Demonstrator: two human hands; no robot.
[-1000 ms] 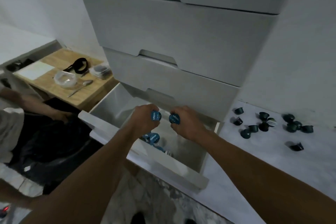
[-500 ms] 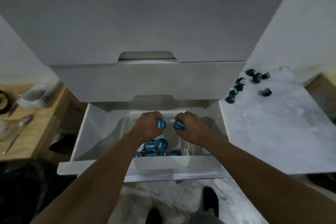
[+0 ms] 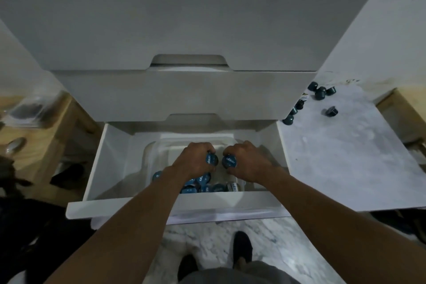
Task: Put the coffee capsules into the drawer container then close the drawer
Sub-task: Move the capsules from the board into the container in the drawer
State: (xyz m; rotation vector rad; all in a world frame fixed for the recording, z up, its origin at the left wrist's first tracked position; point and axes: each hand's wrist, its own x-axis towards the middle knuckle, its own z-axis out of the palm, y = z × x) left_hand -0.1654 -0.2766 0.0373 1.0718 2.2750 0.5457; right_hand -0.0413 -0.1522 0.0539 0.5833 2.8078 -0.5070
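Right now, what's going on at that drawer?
A person stands over the open bottom drawer. The left hand grips a capsule and the right hand grips a second capsule, both above the clear container inside the drawer. A pile of capsules already lies at the container's near end. Loose capsules sit on the marble surface to the right, so the job isn't finished.

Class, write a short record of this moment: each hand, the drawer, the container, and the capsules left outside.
left hand: grips a blue capsule above the container
right hand: grips a second capsule
drawer: bottom one, pulled open
container: clear, holds several capsules at its near end
left outside: dark capsules on the marble surface, right of the drawers
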